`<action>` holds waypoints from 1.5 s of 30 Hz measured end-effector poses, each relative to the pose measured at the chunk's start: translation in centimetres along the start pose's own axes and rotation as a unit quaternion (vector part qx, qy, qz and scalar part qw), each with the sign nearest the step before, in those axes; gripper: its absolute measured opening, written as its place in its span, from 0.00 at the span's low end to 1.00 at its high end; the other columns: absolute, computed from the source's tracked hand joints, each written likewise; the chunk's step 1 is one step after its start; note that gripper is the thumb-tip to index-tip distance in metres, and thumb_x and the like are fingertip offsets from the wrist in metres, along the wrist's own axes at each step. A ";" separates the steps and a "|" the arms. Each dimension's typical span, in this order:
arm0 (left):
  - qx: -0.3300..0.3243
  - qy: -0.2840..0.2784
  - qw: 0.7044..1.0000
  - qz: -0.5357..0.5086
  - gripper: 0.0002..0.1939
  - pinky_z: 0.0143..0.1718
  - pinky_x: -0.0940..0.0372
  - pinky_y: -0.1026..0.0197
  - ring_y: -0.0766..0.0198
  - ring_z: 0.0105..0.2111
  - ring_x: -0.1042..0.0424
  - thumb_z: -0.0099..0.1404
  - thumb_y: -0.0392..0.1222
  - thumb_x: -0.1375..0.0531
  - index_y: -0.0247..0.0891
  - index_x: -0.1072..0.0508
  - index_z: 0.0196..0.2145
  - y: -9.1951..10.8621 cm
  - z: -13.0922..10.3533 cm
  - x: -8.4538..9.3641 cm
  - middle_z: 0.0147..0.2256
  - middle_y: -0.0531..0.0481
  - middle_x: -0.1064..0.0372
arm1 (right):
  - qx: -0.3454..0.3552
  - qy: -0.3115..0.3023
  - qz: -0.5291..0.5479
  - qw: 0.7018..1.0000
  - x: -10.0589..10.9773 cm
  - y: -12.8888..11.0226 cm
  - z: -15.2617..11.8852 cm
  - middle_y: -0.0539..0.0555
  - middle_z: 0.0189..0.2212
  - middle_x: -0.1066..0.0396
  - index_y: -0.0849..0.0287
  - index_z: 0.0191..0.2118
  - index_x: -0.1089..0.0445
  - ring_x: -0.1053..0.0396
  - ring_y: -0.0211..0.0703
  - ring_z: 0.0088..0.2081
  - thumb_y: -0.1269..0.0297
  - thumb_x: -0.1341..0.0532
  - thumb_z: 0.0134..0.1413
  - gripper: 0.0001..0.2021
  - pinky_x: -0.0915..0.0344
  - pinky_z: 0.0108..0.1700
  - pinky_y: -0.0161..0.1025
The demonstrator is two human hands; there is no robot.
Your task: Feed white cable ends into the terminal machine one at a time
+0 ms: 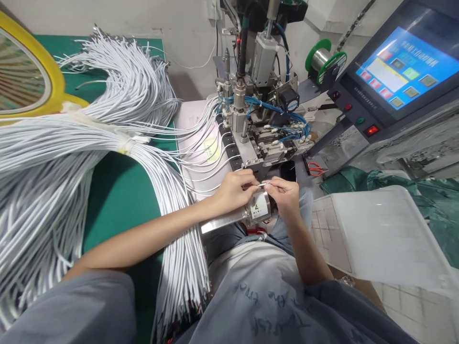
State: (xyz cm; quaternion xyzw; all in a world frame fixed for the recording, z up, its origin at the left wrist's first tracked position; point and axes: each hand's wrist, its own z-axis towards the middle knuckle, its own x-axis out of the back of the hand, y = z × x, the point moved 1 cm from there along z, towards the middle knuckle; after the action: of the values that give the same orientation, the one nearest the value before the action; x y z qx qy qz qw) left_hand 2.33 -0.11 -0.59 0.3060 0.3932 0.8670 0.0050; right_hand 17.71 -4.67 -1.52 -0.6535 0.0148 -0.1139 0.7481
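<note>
Between my two hands, just in front of the machine, is the end of a white cable [263, 184]. My left hand [236, 188] is closed, with thumb and fingers pinching the cable from the left. From the right, my right hand [284, 193] pinches at the cable's thin tip; the fine wires there are too small to make out. Below the hands sits a metal cylinder [258, 206] with a warning label. Several white cables [211, 162] run from a large bundle [150, 167] into the side of the soldering machine [251, 119].
A control screen [405, 67] stands at the right, beside a green solder wire spool [322, 59]. Red-handled scissors [315, 168] lie near the machine's right edge. A translucent plastic bin [387, 229] is at lower right. A yellow-rimmed fan [57, 81] occupies the far left.
</note>
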 end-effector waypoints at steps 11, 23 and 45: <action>-0.038 -0.023 0.998 0.037 0.11 0.25 0.43 0.68 0.70 0.23 0.38 0.64 0.36 0.45 0.34 0.31 0.24 0.3 -0.1 0.2 0.23 0.53 0.37 | 0.015 0.103 -0.026 0.994 -2.1 0.3 -2.0 0.50 0.22 0.38 0.58 0.28 0.26 0.42 0.36 0.24 0.58 0.42 0.53 0.11 0.46 0.25 0.35; -0.146 -0.103 0.934 0.310 0.13 0.23 0.48 0.63 0.66 0.25 0.39 0.62 0.27 0.52 0.33 0.28 0.30 -0.1 0.2 0.7 0.26 0.49 0.38 | 0.061 -0.058 -0.151 0.985 0.7 -0.3 0.8 0.46 0.15 0.49 0.60 0.18 0.32 0.49 0.33 0.21 0.66 0.42 0.50 0.12 0.48 0.25 0.35; 0.006 -0.307 0.892 0.332 0.12 0.26 0.41 0.64 0.67 0.24 0.35 0.62 0.27 0.51 0.29 0.28 0.36 -1.4 0.6 -0.3 0.31 0.46 0.37 | -0.139 -0.026 0.014 0.990 0.1 6.1 2.8 0.49 0.20 0.33 0.60 0.28 0.29 0.39 0.34 0.21 0.58 0.41 0.42 0.11 0.42 0.24 0.34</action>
State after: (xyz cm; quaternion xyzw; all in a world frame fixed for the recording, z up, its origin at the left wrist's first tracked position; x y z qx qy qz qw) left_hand 2.56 1.15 -1.43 0.6696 0.2531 0.6786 -0.1643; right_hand 19.20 -1.19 -7.05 -0.7538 0.0196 -0.0833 0.6515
